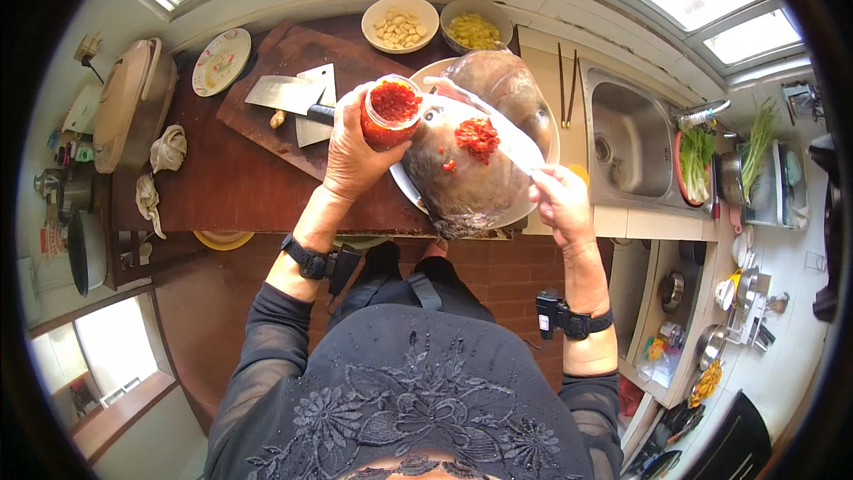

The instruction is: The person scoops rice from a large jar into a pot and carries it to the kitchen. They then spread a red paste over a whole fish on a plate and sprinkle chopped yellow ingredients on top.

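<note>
My left hand (353, 147) grips a clear jar of chopped red chilli (394, 107), its mouth uncovered, over the left rim of a large white plate (554, 127). On that plate lies a big split fish head (460, 177), with one eye showing near the jar. A mound of red chilli (477, 139) rests on its skin, and smaller bits lie below and left of the mound. Between the fingers of my right hand (563, 203) is the handle end of a white spoon (516, 140). The spoon slants up and left over the fish; where its bowl ends is hard to tell.
A cleaver (283, 93) lies on a wooden cutting board (260, 127). Behind stand bowls of garlic cloves (400, 30) and chopped yellow-green pieces (473, 30). Chopsticks (568, 83) lie beside the steel sink (630, 137); leafy greens (696, 160) stand beyond.
</note>
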Demonstrator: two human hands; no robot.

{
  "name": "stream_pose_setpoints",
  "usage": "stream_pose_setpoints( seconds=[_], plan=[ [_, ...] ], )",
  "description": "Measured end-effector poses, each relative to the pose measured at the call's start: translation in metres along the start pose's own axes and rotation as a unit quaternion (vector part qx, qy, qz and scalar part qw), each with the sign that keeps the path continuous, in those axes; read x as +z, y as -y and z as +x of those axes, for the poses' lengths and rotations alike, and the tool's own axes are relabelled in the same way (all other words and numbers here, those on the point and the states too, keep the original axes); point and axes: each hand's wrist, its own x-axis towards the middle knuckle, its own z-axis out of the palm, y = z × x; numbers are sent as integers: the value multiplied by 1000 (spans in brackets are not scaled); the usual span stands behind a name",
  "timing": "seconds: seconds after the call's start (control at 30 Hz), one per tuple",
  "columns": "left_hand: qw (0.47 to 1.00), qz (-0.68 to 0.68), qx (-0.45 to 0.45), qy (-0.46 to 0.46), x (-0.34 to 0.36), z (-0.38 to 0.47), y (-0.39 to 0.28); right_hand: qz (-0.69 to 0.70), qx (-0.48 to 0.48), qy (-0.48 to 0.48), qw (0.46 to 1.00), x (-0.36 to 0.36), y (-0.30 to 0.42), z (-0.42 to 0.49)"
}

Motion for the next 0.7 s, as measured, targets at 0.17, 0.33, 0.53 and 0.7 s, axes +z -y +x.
stream_pose_setpoints(
  seconds=[0.17,0.33,0.53,0.7],
  plan=[
    [1000,6,8,9,-10,8,15,-37,-38,-9,999,34,-7,15],
    [1000,-4,-9,24,-25,14,30,-62,-100,-7,993,53,-6,30],
    [1000,9,-7,28,-41,11,50,-60,-39,-93,993,15,5,-19],
    [999,8,-2,35,-45,9,61,-173,-91,-127,972,15,4,-49]
  ],
)
